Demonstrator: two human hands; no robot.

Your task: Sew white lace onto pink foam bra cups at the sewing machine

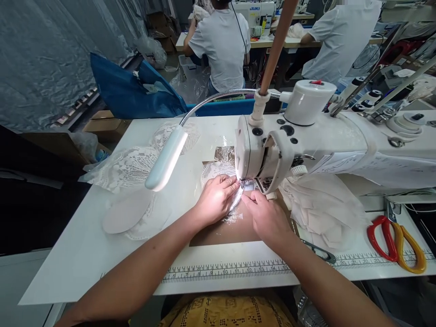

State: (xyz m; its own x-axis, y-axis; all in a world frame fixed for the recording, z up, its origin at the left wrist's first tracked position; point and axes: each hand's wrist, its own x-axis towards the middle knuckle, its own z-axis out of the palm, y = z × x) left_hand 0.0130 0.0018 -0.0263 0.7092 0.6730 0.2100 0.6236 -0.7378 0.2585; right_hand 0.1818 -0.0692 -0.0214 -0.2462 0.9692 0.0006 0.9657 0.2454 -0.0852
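Note:
My left hand (216, 198) lies with fingers pressed down on a small white lace piece (218, 170) at the needle of the white sewing machine (306, 141). My right hand (267, 217) rests beside it, fingertips pinching the same piece just in front of the presser foot (248, 185). Both hands sit on a brown plate (221, 234) under the machine head. A gooseneck lamp (166, 159) shines on the spot from the left.
Lace pieces (126, 165) and padded cups (127, 213) lie at the left. A pile of pale fabric (323, 209) sits at the right, with red scissors (379, 236) and yellow scissors (410, 247) beyond. A printed ruler (225, 271) runs along the front edge. Two people sew at the back.

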